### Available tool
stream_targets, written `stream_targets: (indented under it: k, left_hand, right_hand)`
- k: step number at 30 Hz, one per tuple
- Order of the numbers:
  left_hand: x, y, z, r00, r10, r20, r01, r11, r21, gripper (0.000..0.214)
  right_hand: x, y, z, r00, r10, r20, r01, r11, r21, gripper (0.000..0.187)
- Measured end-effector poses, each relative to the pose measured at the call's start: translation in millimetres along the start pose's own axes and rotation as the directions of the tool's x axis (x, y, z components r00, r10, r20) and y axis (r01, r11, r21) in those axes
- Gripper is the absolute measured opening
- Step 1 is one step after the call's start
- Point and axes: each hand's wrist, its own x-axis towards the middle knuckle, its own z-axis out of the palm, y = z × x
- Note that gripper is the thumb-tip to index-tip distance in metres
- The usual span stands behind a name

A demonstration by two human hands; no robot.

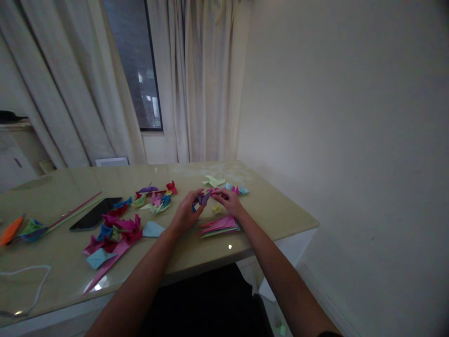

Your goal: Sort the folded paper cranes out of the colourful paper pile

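Observation:
My left hand (186,213) and my right hand (228,200) meet over the table, fingers pinched on a small purple folded paper piece (202,198) held between them. Just below my right wrist lies a stack of pink and green paper sheets (220,225). A small yellow-green scrap (216,208) sits under my hands. Behind them lie light green (213,181) and blue-pink folded pieces (238,189).
Several folded paper figures in red, pink, blue and green (119,224) are scattered left of my hands. A black phone (95,213), long thin sticks (75,211), an orange object (10,230) and a white cord (31,281) lie further left. The table edge (280,236) is near the right wall.

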Motion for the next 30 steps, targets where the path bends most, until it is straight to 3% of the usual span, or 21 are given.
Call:
stream_targets:
  k: [3,7,11,14,17,22,30]
  left_hand:
    - [-1,-2,3.5,0.997,0.031,0.076,-0.024,0.996,-0.087,0.057]
    - [-1,0,5.7,0.995,0.038,0.097,-0.029,0.995,-0.095,0.06]
    - [-2,1,2.4,0.996,0.001,0.093,-0.011,0.994,0.108,0.062]
    - [-3,-1,-4.4,0.989,-0.086,0.116,0.028,0.902,0.431,0.054]
    - [-4,-6,-14.3,0.98,-0.18,0.083,0.094,0.79,0.605,0.036]
    - [-5,-8,-27.5,0.962,-0.273,0.001,0.187,0.662,0.726,0.032]
    - [-8,-4,-21.7,0.926,-0.377,-0.008,0.234,0.557,0.797,0.024]
  right_hand:
    - [1,-5,6,0.998,-0.038,0.058,0.033,0.996,0.088,0.042]
    - [0,-6,4,0.997,-0.059,0.044,0.051,0.985,0.164,0.038]
    - [1,1,-2,0.999,-0.016,-0.034,0.023,0.975,0.221,0.038]
    - [2,7,-10,0.991,0.035,-0.126,-0.003,0.969,0.249,0.037]
    - [2,11,-18,0.977,0.074,-0.2,-0.016,0.961,0.276,0.039]
    - [3,14,-22,0.954,0.104,-0.28,-0.026,0.963,0.269,0.035]
    - [2,23,-23,0.95,0.042,-0.309,-0.018,0.997,0.079,0.019]
